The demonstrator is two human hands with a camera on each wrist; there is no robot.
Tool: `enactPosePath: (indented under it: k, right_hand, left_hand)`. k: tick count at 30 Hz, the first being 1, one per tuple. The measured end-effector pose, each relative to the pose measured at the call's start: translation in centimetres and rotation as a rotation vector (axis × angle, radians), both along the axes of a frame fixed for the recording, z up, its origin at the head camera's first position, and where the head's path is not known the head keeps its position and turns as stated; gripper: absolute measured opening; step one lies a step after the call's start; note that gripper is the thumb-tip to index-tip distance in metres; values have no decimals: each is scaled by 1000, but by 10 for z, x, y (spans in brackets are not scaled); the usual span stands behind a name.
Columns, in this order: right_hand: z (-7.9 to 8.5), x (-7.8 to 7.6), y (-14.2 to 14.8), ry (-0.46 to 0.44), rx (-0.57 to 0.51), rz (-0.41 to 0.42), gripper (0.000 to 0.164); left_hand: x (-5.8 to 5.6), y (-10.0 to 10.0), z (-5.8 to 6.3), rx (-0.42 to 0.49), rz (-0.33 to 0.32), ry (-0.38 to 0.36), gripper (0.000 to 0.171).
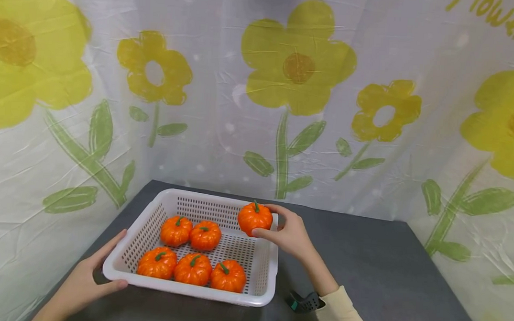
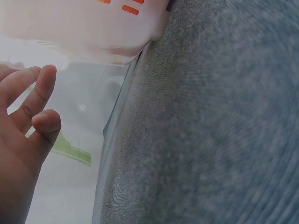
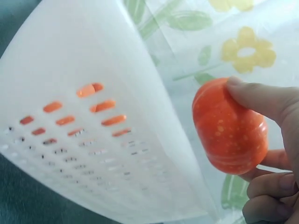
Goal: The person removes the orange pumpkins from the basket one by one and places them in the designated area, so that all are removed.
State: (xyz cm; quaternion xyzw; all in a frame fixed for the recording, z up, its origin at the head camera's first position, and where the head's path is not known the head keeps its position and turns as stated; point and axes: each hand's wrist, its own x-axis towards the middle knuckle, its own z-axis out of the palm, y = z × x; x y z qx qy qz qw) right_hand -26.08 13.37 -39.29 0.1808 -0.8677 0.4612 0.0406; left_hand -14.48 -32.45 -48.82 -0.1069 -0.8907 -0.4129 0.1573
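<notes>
My right hand [image 1: 289,231] holds an orange toy pumpkin [image 1: 253,219] with a green stem between thumb and fingers, over the right rear corner of a white perforated basket [image 1: 266,276]. In the right wrist view this pumpkin [image 3: 229,128] hangs beside the basket's outer wall [image 3: 84,46]. Inside the basket sit several more pumpkins, among them a rear left one [image 1: 176,231] and a front right one [image 1: 228,276]. My left hand [image 1: 81,279] spans the front left corner, fingers extended along the left rim and thumb by the front rim. Loosely bent fingers [image 2: 44,88] show below the basket in the left wrist view.
The basket stands on a dark grey table [image 1: 355,270]. A pale curtain [image 1: 214,144] with painted yellow flowers hangs behind and at both sides. A dark strap-like band [image 1: 304,302] is at my right wrist, beside the cream sleeve [image 1: 342,312].
</notes>
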Motion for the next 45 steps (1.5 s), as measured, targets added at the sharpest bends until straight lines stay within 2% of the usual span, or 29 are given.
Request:
enactPosePath:
  k: [8, 14, 22, 28, 35, 45]
  right_hand:
    - [0, 10, 20, 27, -9, -83, 73]
    - [0, 15, 38, 39, -38, -138, 74]
    - [-7, 15, 62, 31, -33, -205, 74]
    - [-13, 13, 76, 30, -37, -260, 72]
    - [-24, 6, 85, 14, -25, -312, 74]
    - [-56, -15, 103, -9, 5, -390, 80]
  left_hand:
    - [2, 0, 0, -13, 22, -53, 104]
    - [1, 0, 1, -9, 21, -51, 104]
    - [1, -1, 1, -6, 12, -19, 106]
    - [2, 0, 2, 2, 1, -9, 105]
    - [3, 2, 2, -8, 10, -35, 105]
    - [4, 1, 0, -14, 18, -33, 105]
